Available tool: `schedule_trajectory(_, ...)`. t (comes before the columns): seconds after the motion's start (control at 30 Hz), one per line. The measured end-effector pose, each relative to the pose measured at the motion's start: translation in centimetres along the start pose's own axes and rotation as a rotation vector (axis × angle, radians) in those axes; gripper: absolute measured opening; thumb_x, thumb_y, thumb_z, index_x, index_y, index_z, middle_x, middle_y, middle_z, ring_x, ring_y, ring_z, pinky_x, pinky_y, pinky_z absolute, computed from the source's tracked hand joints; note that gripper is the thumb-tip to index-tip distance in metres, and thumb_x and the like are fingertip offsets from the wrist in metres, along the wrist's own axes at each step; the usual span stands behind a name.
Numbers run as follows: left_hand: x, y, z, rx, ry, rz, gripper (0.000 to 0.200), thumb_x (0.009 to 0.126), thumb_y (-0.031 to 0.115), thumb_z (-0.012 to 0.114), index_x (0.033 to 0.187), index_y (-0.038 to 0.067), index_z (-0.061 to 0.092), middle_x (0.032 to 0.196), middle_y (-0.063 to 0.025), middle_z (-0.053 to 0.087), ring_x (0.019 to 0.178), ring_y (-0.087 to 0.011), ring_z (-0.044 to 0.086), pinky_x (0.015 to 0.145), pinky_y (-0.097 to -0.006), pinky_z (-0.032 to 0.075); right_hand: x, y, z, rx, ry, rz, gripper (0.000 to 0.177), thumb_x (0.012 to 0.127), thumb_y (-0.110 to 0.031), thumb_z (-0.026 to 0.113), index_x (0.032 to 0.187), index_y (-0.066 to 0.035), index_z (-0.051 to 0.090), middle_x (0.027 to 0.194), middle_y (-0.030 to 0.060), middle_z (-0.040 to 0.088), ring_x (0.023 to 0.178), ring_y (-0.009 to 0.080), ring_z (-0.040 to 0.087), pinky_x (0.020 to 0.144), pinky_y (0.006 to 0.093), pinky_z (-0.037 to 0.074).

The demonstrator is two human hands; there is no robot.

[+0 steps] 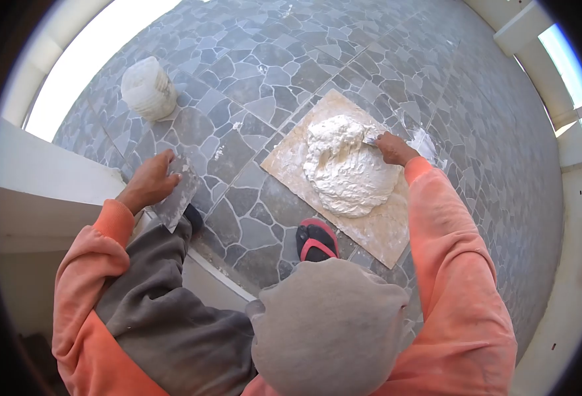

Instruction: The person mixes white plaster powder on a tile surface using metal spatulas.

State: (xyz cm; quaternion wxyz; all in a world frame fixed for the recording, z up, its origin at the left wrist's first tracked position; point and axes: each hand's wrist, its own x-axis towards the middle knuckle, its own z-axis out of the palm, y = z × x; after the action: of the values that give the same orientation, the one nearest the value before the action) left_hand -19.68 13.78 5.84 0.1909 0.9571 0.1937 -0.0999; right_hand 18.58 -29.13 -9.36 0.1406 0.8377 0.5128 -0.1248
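Note:
My left hand (151, 181) is closed on a flat, smeared metal trowel (177, 198), which it holds beside my left knee. On the right, my right hand (395, 148) grips a small scraper (371, 140); its blade touches the upper right part of a white plaster mound (350, 173). The mound is wet and lumpy, spread on a square tan board (373, 234) that lies on the floor.
A whitish bucket (148, 88) stands on the patterned stone-look floor (238, 86) at the upper left. White smears (423, 144) mark the floor right of the board. My foot in a red-strapped sandal (317, 240) is by the board's lower left edge. A low wall (53, 165) runs along the left.

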Motion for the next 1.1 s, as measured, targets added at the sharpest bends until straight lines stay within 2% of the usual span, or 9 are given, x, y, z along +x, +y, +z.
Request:
schedule_trajectory(0.17,0.2,-0.7,0.5,-0.023,-0.048,-0.016,0.039,0.081,0.015,0.066,0.11,-0.006,0.054,0.101,-0.0313,0.061,0.101,-0.0467,0.058,0.086,-0.0477,0.044,-0.6,1.4,-4.5,0.13,-0.174,0.137,0.029,0.072,0.005,0.055,0.098,-0.002,0.066,0.101,0.0166,0.064,0.105,0.038,0.059,0.087,0.0441,0.05)
schedule_trajectory(0.3,0.0,0.0,0.1,-0.032,-0.004,-0.014,0.038,0.081,0.015,0.066,0.11,-0.007,0.054,0.099,-0.0319,0.061,0.1,-0.0471,0.058,0.086,-0.0478,0.044,0.1,2.6,-0.5,0.003,0.182,0.235,0.022,0.074,0.001,0.057,0.092,0.001,0.069,0.099,0.0198,0.066,0.096,0.0378,0.064,0.083,0.0451,0.054)
schedule_trajectory(0.4,-0.3,0.6,-0.2,-0.021,0.005,-0.009,0.039,0.081,0.016,0.066,0.11,-0.007,0.054,0.099,-0.0312,0.062,0.099,-0.0462,0.059,0.086,-0.0472,0.045,-0.2,0.9,2.0,0.017,-0.01,0.061,0.025,0.074,0.0,0.057,0.097,-0.001,0.068,0.104,0.0171,0.064,0.104,0.0357,0.06,0.088,0.0429,0.052)
schedule_trajectory(0.5,-0.2,-0.1,-0.1,-0.043,-0.024,-0.028,0.039,0.081,0.016,0.066,0.11,-0.007,0.054,0.098,-0.0307,0.062,0.098,-0.0459,0.059,0.085,-0.0469,0.045,-2.0,0.4,-1.1,0.061,0.008,0.027,0.03,0.075,0.0,0.056,0.102,-0.004,0.066,0.106,0.014,0.064,0.105,0.0339,0.058,0.089,0.0425,0.051)
schedule_trajectory(0.67,0.0,-0.2,0.0,-0.053,0.003,0.005,0.037,0.081,0.015,0.066,0.108,-0.007,0.054,0.096,-0.0308,0.062,0.097,-0.0461,0.059,0.083,-0.0476,0.045,-3.5,-1.9,-1.4,-0.002,0.367,-0.093,0.03,0.075,0.001,0.057,0.104,-0.007,0.064,0.101,0.009,0.062,0.1,0.0279,0.056,0.083,0.0392,0.048)
schedule_trajectory(0.77,-0.1,0.2,-0.2,-0.045,0.006,0.021,0.038,0.081,0.015,0.066,0.108,-0.008,0.054,0.096,-0.0305,0.062,0.096,-0.0457,0.059,0.083,-0.0479,0.045,-4.1,-4.2,-0.2,-0.033,0.059,-0.206,0.023,0.077,-0.001,0.057,0.097,-0.007,0.065,0.099,0.0077,0.062,0.101,0.0259,0.056,0.082,0.0394,0.047)
schedule_trajectory(0.9,-0.2,0.2,-0.3,-0.037,0.004,-0.007,0.039,0.081,0.016,0.066,0.11,-0.007,0.054,0.096,-0.0305,0.062,0.097,-0.0458,0.059,0.084,-0.0475,0.045,-4.9,-3.5,-4.7,-0.107,0.036,-0.135,0.017,0.078,-0.003,0.058,0.093,-0.007,0.065,0.096,0.0074,0.062,0.099,0.0252,0.056,0.082,0.0397,0.046)
schedule_trajectory(1.0,0.1,0.2,0.1,-0.02,0.021,0.029,0.04,0.081,0.015,0.066,0.111,-0.008,0.054,0.097,-0.0309,0.062,0.098,-0.0461,0.059,0.085,-0.0469,0.045,-4.1,-4.1,-3.0,-0.153,0.285,-0.089,0.017,0.079,-0.004,0.059,0.095,-0.007,0.064,0.097,0.0071,0.062,0.099,0.025,0.056,0.083,0.0394,0.045)
schedule_trajectory(1.1,0.1,0.5,-0.1,-0.041,0.014,0.005,0.038,0.08,0.016,0.066,0.109,-0.007,0.054,0.099,-0.0298,0.061,0.098,-0.0447,0.058,0.086,-0.0462,0.044,-3.8,-4.9,0.0,-0.121,0.106,-0.236,0.014,0.079,-0.005,0.06,0.092,-0.008,0.065,0.096,0.0071,0.062,0.099,0.0247,0.056,0.082,0.04,0.046)
